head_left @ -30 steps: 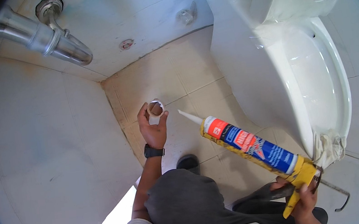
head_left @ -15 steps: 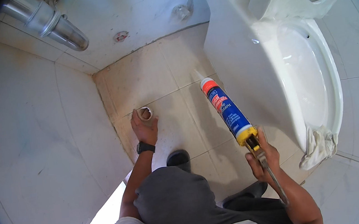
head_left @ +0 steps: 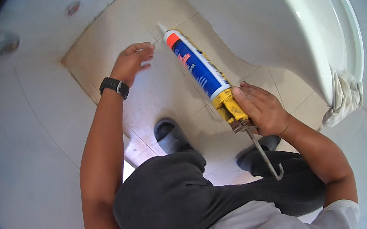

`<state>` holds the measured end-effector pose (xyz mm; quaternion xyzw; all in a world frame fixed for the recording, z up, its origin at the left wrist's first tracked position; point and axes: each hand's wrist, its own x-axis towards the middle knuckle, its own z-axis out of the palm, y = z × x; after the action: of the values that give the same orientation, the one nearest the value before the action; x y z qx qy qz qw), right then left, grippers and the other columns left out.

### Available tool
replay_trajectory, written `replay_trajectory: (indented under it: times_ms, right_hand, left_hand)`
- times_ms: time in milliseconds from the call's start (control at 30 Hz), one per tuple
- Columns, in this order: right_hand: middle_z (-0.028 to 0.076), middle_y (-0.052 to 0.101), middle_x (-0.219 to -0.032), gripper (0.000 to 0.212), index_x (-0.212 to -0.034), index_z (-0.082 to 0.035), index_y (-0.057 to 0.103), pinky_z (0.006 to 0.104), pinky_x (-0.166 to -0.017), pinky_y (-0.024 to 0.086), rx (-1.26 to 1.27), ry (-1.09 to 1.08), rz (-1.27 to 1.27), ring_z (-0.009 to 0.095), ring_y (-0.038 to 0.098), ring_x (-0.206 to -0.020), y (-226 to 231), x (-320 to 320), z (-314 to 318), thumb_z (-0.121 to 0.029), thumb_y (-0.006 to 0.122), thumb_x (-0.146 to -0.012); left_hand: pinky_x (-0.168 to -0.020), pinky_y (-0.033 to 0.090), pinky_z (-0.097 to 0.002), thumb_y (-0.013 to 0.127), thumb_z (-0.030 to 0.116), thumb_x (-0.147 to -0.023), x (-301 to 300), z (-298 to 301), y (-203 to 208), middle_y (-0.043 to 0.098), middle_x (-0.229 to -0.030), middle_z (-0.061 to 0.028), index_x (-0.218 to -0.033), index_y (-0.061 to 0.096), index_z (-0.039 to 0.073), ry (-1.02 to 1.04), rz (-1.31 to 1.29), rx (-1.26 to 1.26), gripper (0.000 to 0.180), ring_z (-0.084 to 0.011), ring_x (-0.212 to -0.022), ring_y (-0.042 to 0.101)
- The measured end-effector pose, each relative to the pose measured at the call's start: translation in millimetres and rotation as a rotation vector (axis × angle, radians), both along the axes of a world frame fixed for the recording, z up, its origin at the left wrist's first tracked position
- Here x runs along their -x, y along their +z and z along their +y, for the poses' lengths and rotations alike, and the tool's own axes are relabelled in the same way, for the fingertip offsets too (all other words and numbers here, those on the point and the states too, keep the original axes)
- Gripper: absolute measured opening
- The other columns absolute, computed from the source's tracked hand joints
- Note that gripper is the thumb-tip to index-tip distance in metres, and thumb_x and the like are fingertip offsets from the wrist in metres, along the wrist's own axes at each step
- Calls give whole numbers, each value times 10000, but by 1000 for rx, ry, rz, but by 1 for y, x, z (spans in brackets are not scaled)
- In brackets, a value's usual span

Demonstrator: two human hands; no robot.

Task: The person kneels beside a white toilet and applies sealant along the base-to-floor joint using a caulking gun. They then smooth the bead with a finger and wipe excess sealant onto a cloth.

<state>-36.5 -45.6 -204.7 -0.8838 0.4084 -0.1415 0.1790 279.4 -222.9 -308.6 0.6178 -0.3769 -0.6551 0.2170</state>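
Observation:
My right hand (head_left: 262, 109) is closed around the rear of a yellow caulking gun (head_left: 226, 103), whose hooked metal rod (head_left: 266, 157) sticks out toward me. A blue, white and red sealant cartridge (head_left: 197, 65) lies in its frame. The pale nozzle (head_left: 161, 27) points away and slightly left, above the floor tiles. Just left of the nozzle, my left hand (head_left: 133, 61) hovers with fingers loosely bent and apart. I see nothing held in it. A black watch (head_left: 114, 87) is on that wrist.
At the right stands a white ceramic fixture (head_left: 249, 16) with a curved basin; a whitish cloth (head_left: 345, 96) hangs over its edge. Pale wall panels (head_left: 33, 149) rise at the left. Beige tiles (head_left: 132, 18) cover the floor, where my sandalled foot (head_left: 171, 135) rests.
My left hand has left the white ring on the floor and risen toward the nozzle; the ring no longer shows. The caulking gun has come nearer and shifted left. The view has shifted.

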Motion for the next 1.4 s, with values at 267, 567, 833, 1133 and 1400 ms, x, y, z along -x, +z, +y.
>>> replay_trajectory:
  times_ms: [267, 567, 833, 1133, 1400]
  right_hand:
    - [237, 695, -1164, 608, -1477, 20, 462, 470, -980, 559, 126, -183, 47, 327, 704, -1069, -19, -35, 18, -200, 578, -923]
    - [214, 680, -1200, 647, -1426, 15, 512, 511, -1073, 483, 81, -41, 137, 320, 668, -1122, -18, -30, 9, -193, 695, -841]
    - [131, 506, -1494, 712, -1427, -154, 530, 581, -1235, 194, -190, -422, 333, 314, 384, -1465, -43, -34, 24, -229, 803, -774]
    - [130, 600, -1230, 474, -1229, -112, 614, 577, -1196, 281, -35, -364, 297, 310, 509, -1303, -48, -44, 28, -135, 761, -780]
    - [147, 603, -1161, 427, -1196, -82, 627, 558, -1172, 324, -12, -477, 240, 336, 541, -1192, -59, -67, 42, -139, 745, -790]
  left_hand:
    - [-932, 539, -492, 398, 586, -1049, 49, 3, -50, 666, -878, -132, -958, 618, 54, -45, 218, -523, 583, -231, -926, 645]
    - [-817, 574, -480, 551, 501, -1031, 93, 18, -14, 643, -960, -148, -1206, 499, 92, 99, 445, -459, 447, -311, -870, 675]
    - [-673, 583, -450, 601, 516, -985, 105, 19, -48, 612, -888, -108, -1232, 489, 73, 150, 528, -378, 519, -263, -754, 655]
    - [-644, 584, -437, 582, 478, -1001, 112, 6, -45, 602, -873, -123, -1237, 473, 80, 89, 537, -294, 476, -262, -723, 647]
    - [-624, 575, -423, 603, 458, -994, 109, 0, -50, 601, -845, -123, -1222, 468, 83, 1, 517, -256, 460, -252, -694, 634]
